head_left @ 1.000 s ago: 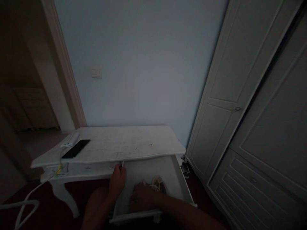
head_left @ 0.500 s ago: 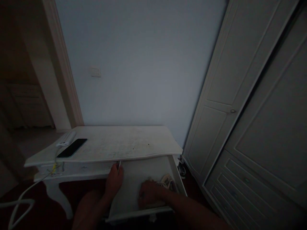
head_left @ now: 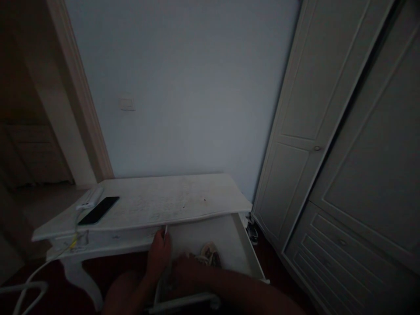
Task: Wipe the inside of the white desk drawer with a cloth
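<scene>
The drawer [head_left: 241, 245] of the white table [head_left: 170, 199] stands pulled out toward you, its pale floor mostly bare at the back and right, and in it lies one pale, crumpled bundle [head_left: 209, 255] with darker patches — the room is too dim to tell what it is. It sits near the front middle of the drawer, just beyond your right hand [head_left: 183, 273]. That hand is down inside the drawer, knuckles up and fingers curled loosely, its fingertips at the near edge of the bundle; whether they have closed on it or only rest against it, you cannot tell from this light. Your right forearm comes in from the lower right, crossing over the drawer's front rail. Your left hand [head_left: 159, 253] reaches up from below at the drawer's left side, fingers bent around the top of the side wall, with a small pale sliver showing at its fingertips just under the tabletop edge. On the tabletop, well apart at the far left, a black phone [head_left: 98, 210] lies flat beside a white block [head_left: 90, 198] with a cable [head_left: 39, 271] trailing off the edge. A tall wardrobe [head_left: 344, 153] fills the right.
</scene>
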`<state>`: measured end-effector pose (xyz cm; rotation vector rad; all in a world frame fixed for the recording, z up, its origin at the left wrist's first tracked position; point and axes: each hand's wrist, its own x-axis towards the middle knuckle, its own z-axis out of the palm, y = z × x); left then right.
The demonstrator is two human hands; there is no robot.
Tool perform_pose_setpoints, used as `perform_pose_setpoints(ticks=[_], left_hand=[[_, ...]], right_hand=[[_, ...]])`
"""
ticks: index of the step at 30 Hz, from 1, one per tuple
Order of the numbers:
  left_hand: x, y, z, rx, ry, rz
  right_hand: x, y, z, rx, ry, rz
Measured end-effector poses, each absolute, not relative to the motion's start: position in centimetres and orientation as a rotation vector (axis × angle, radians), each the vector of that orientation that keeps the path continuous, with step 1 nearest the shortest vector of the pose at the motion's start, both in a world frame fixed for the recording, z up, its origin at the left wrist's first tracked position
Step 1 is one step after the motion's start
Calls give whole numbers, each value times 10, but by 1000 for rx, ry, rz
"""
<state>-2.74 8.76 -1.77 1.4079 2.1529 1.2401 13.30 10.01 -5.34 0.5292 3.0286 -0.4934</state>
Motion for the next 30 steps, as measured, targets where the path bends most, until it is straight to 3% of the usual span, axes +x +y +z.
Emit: perform_pose_setpoints(ticks=[14,21,30], left_hand=[[-25,84,-9,1383,2141,1183],[-26,85,-10,1408,2166,1165],[-26,84,-11,1437,2178,1164]], right_hand=[[302,126,2,962,2552,-114],[300,141,15,1351,2699,38],[289,186,31,1865,2590,-43]])
